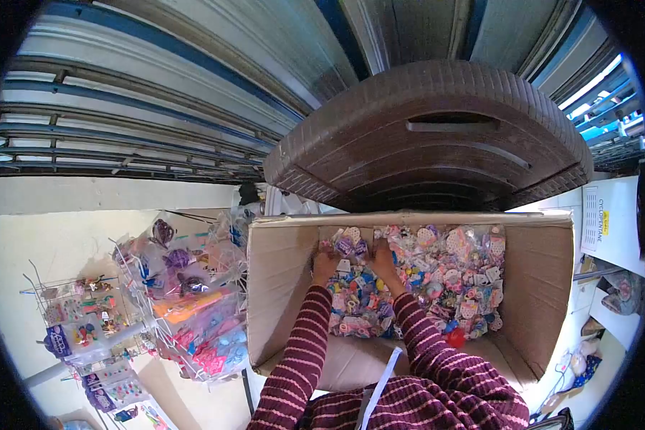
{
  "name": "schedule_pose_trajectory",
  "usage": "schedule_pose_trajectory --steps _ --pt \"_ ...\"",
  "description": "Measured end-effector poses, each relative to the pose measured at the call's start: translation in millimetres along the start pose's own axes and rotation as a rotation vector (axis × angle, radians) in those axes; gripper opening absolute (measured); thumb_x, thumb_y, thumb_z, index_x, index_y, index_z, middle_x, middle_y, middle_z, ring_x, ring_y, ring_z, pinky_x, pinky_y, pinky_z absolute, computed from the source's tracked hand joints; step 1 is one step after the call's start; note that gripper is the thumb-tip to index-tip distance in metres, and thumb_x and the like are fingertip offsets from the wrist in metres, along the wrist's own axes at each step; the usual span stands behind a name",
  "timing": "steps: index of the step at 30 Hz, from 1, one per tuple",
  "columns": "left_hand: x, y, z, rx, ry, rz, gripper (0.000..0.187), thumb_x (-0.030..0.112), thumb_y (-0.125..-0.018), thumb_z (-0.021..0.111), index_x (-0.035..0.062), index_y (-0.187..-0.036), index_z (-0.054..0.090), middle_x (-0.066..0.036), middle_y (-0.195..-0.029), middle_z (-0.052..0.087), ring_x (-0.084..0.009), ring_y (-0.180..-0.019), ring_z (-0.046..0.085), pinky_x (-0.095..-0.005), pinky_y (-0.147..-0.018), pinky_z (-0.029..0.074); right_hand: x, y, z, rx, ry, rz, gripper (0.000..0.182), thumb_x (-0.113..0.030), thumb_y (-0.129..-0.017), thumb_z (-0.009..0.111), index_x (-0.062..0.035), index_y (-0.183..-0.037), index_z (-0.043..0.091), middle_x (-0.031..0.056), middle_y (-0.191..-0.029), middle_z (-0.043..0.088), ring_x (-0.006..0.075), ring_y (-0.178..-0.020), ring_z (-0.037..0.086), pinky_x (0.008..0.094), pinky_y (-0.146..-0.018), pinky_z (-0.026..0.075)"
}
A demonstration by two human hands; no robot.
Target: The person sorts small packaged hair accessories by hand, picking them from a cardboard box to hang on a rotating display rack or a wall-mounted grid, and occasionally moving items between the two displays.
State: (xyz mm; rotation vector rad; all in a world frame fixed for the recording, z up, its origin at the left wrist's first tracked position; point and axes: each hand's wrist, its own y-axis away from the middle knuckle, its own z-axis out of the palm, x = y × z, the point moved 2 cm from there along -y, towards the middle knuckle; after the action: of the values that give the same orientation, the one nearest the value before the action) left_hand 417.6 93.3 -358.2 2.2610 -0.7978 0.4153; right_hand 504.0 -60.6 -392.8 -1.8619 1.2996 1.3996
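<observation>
A large open cardboard box [283, 287] stands in front of me, with a heap of small plastic packets [466, 279] of colourful trinkets inside. My left hand [326, 266] and my right hand [383, 264] are both in the box near its far left corner. Between them is a clear packet with purple pieces [350, 247], and their curled fingers grip its two sides. The fingertips are partly hidden among the other packets. A red round item [456, 337] lies at the near edge of the heap.
A big dark plastic tub [437, 161] with a slot handle lies tipped behind the box. To the left, a wire rack [172, 333] holds bagged goods, with carded trinkets [111, 387] on another rack. A white carton [610, 222] stands at right. Metal shutters rise behind.
</observation>
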Motion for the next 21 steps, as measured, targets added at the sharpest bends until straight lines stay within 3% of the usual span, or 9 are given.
schedule_pose_trajectory --steps 4,5,7,8,9,13,15,18,21 --pt "22.1 10.4 -13.1 -0.077 -0.031 -0.036 0.036 0.028 -0.062 0.064 0.0027 -0.086 0.055 -0.016 -0.077 0.058 -0.0301 -0.08 0.055 -0.0381 -0.069 0.042 -11.2 7.5 4.6 -0.074 0.127 -0.221 0.017 -0.01 -0.064 0.056 -0.0017 -0.078 0.051 0.0137 -0.068 0.051 0.0281 -0.059 0.05 0.0354 -0.054 0.04" --pt "38.4 15.3 -23.6 -0.107 -0.193 0.069 0.038 0.03 -0.062 0.064 0.0036 -0.089 0.055 -0.016 -0.081 0.058 -0.0299 -0.081 0.054 -0.0379 -0.07 0.042 -16.9 5.3 1.7 -0.076 0.121 -0.233 0.017 -0.01 -0.064 0.056 -0.0017 -0.078 0.051 0.0137 -0.068 0.051 0.0281 -0.059 0.05 0.0354 -0.054 0.04" --pt "36.3 17.6 -25.9 -0.12 -0.354 0.168 0.041 0.032 -0.063 0.064 0.0046 -0.092 0.055 -0.015 -0.085 0.057 -0.0296 -0.083 0.054 -0.0377 -0.071 0.042 -45.0 -2.8 -16.2 -0.454 0.106 0.213 0.023 -0.018 -0.068 0.056 0.0002 -0.082 0.053 0.0204 -0.081 0.054 0.0346 -0.075 0.052 0.0412 -0.065 0.04" --pt "22.3 12.7 -18.6 -0.098 -0.194 0.259 0.042 0.032 -0.064 0.063 0.0053 -0.094 0.054 -0.015 -0.088 0.057 -0.0299 -0.084 0.054 -0.0377 -0.072 0.042 -48.6 -1.8 -19.8 -0.221 0.053 -0.07 0.024 -0.017 -0.069 0.054 -0.0026 -0.088 0.054 0.0183 -0.075 0.055 0.0333 -0.069 0.052 0.0394 -0.06 0.04" --pt "15.6 10.7 -15.7 -0.066 -0.034 0.351 0.043 0.033 -0.064 0.063 0.006 -0.096 0.054 -0.015 -0.092 0.056 -0.0302 -0.086 0.053 -0.0377 -0.073 0.041 -54.9 -6.2 -26.3 -0.231 0.052 -0.097 0.024 -0.017 -0.069 0.054 -0.0026 -0.088 0.054 0.0183 -0.075 0.055 0.0333 -0.069 0.052 0.0394 -0.06 0.04" --pt "60.2 37.9 -55.4 -0.171 -0.038 0.266 0.043 0.033 -0.065 0.061 0.0063 -0.098 0.053 -0.017 -0.095 0.054 -0.031 -0.087 0.052 -0.0379 -0.074 0.041 -133.1 -22.1 -75.6 -0.385 0.138 -0.181 0.024 -0.011 -0.071 0.051 -0.0015 -0.093 0.051 0.0116 -0.07 0.055 0.0208 -0.064 0.054 0.0294 -0.06 0.042" --pt "60.3 34.0 -68.1 -0.152 -0.111 0.269 0.043 0.032 -0.065 0.061 0.0063 -0.098 0.053 -0.018 -0.092 0.055 -0.0307 -0.085 0.053 -0.0373 -0.074 0.041 -135.8 -24.3 -73.4 -0.384 -0.44 -0.237 0.019 -0.013 -0.076 0.053 -0.0025 -0.091 0.052 0.0016 -0.074 0.054 0.0088 -0.066 0.05 0.0215 -0.058 0.039" --pt "92.3 72.0 -114.0 -0.077 -0.264 0.445 0.038 0.028 -0.065 0.061 0.0046 -0.094 0.054 -0.019 -0.082 0.057 -0.0307 -0.077 0.055 -0.0371 -0.07 0.042 -225.8 -2.1 -111.7 -0.519 -0.575 -0.189 0.017 -0.011 -0.079 0.051 -0.001 -0.093 0.052 0.0001 -0.08 0.055 0.0053 -0.07 0.05 0.0191 -0.061 0.039" --pt "140.5 171.2 -183.2 -0.036 -0.067 0.579 0.027 0.021 -0.065 0.06 0.0034 -0.085 0.055 -0.017 -0.073 0.057 -0.0312 -0.069 0.055 -0.0362 -0.063 0.042 -290.9 29.5 -127.7 -0.509 -0.594 -0.281 0.018 -0.012 -0.078 0.052 -0.0003 -0.091 0.053 0.0001 -0.076 0.055 0.0045 -0.069 0.049 0.0199 -0.059 0.04"
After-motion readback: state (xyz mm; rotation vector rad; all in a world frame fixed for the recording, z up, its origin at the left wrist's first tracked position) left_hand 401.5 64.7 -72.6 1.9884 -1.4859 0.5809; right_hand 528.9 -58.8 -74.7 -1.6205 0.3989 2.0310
